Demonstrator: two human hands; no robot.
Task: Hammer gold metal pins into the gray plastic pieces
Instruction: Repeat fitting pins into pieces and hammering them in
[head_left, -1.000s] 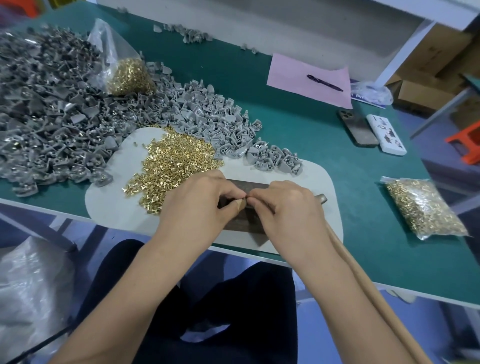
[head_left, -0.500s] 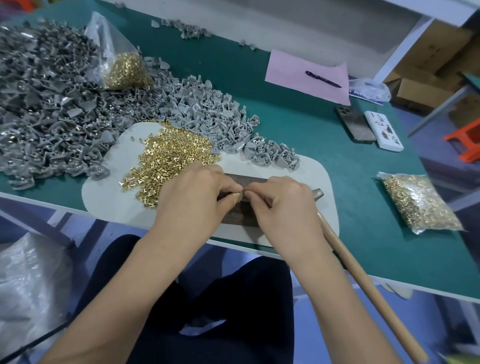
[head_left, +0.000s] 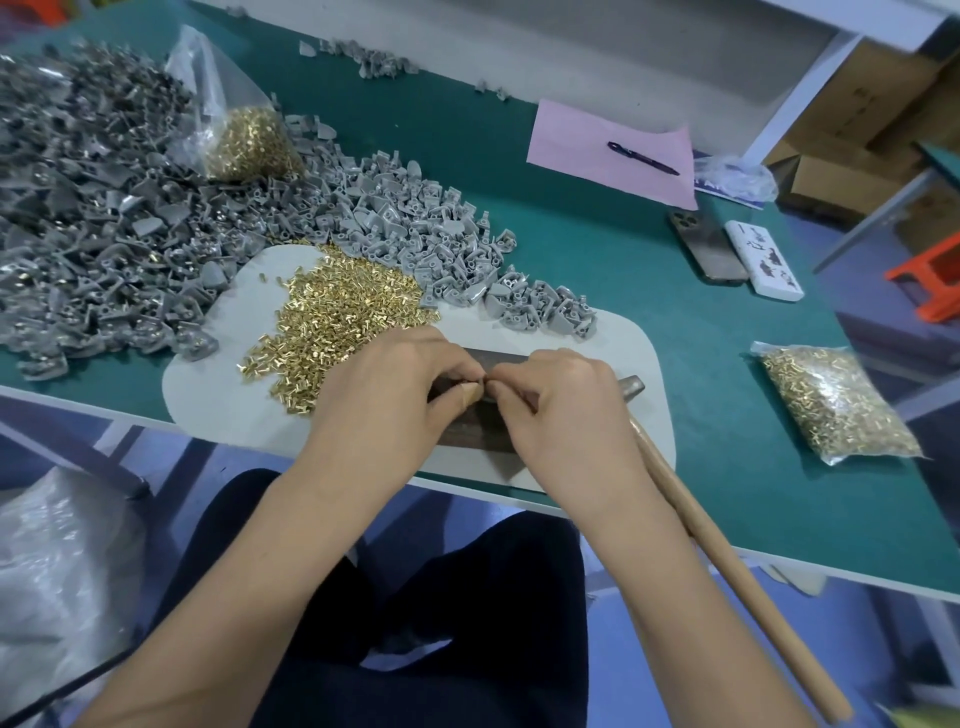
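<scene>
Both hands met over the dark metal block (head_left: 480, 431) at the near edge of the worktop (head_left: 597, 249), on the pale mat (head_left: 234, 338). The left hand (head_left: 395, 395) was curled, its thumb and fingers pinched together at a small thing that the fingers hid. The right hand (head_left: 561, 410) was curled the same way, its fingertips touching those of the left hand. What each gripped could not be made out; by the task it was most likely a gold pin being set into a gray plastic piece.

The loose gold pins (head_left: 332, 317) lay heaped on the mat just beyond the left hand. The gray plastic pieces (head_left: 156, 208) were piled along the far left of the worktop and spilled onto the mat's far edge. The hammer (head_left: 691, 514) lay beside the right wrist, its head on the mat and its wooden handle running out past the near edge.

To do this step well, the pin should probably be seated straight in its hole before any blow, with the piece resting flat on the block. The left hand would then need to steady the piece with its fingers clear of the pin's head.

Both wrists were bent inward, and the forearms came in from the near edge.
</scene>
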